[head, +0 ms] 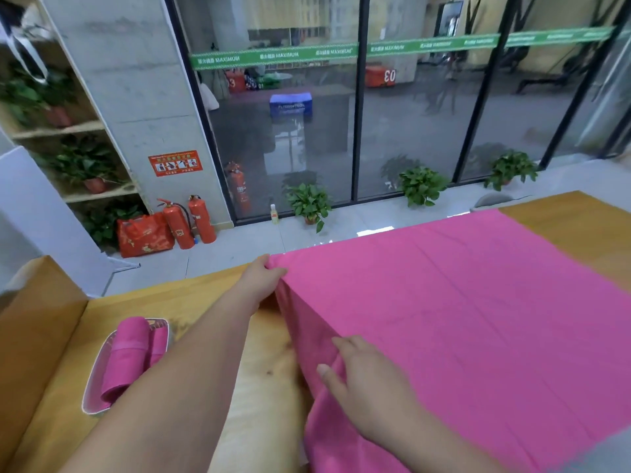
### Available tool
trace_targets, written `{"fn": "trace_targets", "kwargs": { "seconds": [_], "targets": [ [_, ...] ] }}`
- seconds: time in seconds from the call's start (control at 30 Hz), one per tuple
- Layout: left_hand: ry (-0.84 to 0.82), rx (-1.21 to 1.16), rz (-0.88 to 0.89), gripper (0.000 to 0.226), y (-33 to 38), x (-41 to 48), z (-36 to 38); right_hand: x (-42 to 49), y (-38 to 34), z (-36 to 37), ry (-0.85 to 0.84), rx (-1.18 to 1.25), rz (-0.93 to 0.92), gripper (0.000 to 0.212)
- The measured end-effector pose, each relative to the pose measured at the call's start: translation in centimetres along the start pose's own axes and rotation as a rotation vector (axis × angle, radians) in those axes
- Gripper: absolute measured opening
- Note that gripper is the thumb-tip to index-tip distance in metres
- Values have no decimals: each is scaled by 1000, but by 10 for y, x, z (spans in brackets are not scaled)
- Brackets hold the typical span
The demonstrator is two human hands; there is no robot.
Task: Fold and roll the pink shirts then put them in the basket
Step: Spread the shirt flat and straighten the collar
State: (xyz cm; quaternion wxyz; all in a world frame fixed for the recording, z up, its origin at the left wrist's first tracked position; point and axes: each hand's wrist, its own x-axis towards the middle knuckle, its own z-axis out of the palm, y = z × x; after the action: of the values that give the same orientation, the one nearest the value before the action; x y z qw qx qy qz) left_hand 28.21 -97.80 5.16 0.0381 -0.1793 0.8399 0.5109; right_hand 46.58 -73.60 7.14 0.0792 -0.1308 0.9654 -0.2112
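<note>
— Where's the pink shirt lying?
— It's lying spread wide over the wooden table, with its left edge standing up off the wood.
— And the hands?
— The left hand is reaching out on a long straight arm to the shirt's far left corner and pinching it between thumb and fingers. The right hand is sitting at the shirt's near left edge, fingers curled, gripping a bunched fold.
— The basket?
— It's sitting left of the shirt, well apart from it, partly under the left forearm. It's holding rolled pink shirts, two by my count, lying side by side.
— Anything past the shirt?
— Fire extinguishers are standing on the floor beyond its far edge.
</note>
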Motion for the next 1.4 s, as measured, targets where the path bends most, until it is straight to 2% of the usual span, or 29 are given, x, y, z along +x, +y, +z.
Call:
{"fn": "trace_targets", "kwargs": {
  "seconds": [0.07,0.33,0.4,0.47,0.5,0.57,0.6,0.67,0.87,1.0,1.07,1.13,1.17,1.2,1.23,1.3,1.33,1.4],
  "targets": [
    [8,9,40,73,27,-1,20,-2,21,-27,49,-9,17,61],
    [32,23,153,82,127,-22,102,-17,109,-118,191,-58,11,63],
    [30,13,160,69,147,-25,126,-22,134,-135,213,-57,-4,65],
    [57,45,166,30,165,-25,150,-28,157,-151,227,-48,-16,68],
    [61,43,179,29,177,-30,162,-32,169,-159,236,-47,-18,69],
    [46,37,192,72,196,-36,184,-40,191,-173,254,-49,-18,68],
    [60,48,203,86,204,-35,197,-45,201,-180,263,-48,-18,69],
    [56,28,224,92,218,-34,222,-53,223,-192,277,-44,-12,69],
    [24,5,255,83,265,-32,299,-65,290,-217,312,-25,44,68],
    [-3,71,312,36,292,-18,350,-66,338,-230,338,10,88,68],
    [-18,103,336,35,308,-14,377,-65,361,-235,345,16,108,68],
    [-11,179,352,20,322,-10,403,-62,386,-240,350,25,128,68],
    [-22,189,367,33,330,-7,418,-60,398,-243,354,34,135,67],
    [-8,221,365,32,336,3,431,-58,410,-246,360,41,141,66],
    [7,252,382,20,343,9,444,-55,423,-250,365,48,147,66],
    [4,298,409,67,354,29,476,-48,448,-257,368,64,165,65],
    [19,342,407,80,360,36,493,-45,461,-260,367,69,175,65],
    [35,411,420,87,370,48,523,-38,485,-265,358,71,196,64]
  ]
}}
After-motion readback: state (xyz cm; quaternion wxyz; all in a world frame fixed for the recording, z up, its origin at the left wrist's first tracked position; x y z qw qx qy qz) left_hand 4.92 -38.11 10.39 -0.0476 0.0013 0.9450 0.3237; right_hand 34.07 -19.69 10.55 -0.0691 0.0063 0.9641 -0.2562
